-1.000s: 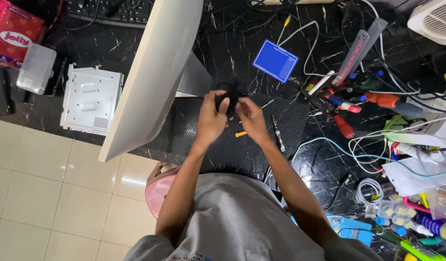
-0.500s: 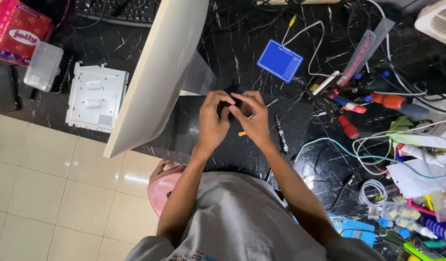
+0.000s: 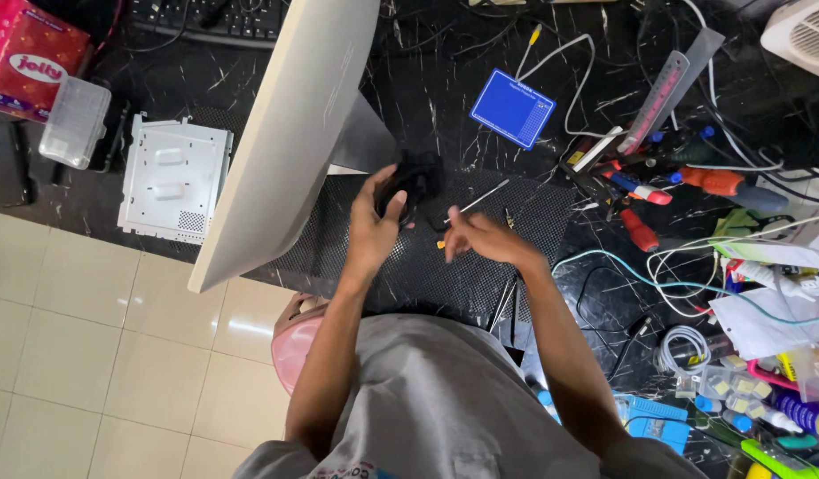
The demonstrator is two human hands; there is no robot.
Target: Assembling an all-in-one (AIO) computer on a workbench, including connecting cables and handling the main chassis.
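My left hand [image 3: 374,226] grips a small black device [image 3: 412,182] above the black mesh mat [image 3: 409,275]. My right hand [image 3: 480,238] hovers just to its right over the mat, fingers loosely curled, near a thin screwdriver with an orange handle [image 3: 467,208] that lies on the mat. I cannot tell whether the right fingers hold anything small. A white monitor [image 3: 294,133] stands tilted just left of the device.
A white metal cover plate [image 3: 174,177] lies at the left, a blue card [image 3: 513,108] beyond the mat. Screwdrivers, cables and small parts crowd the right side [image 3: 693,186]. A keyboard [image 3: 214,18] sits at the back, a red package [image 3: 28,58] far left.
My right hand has come off the black device and moved right and nearer to me. The left hand alone now holds the device.
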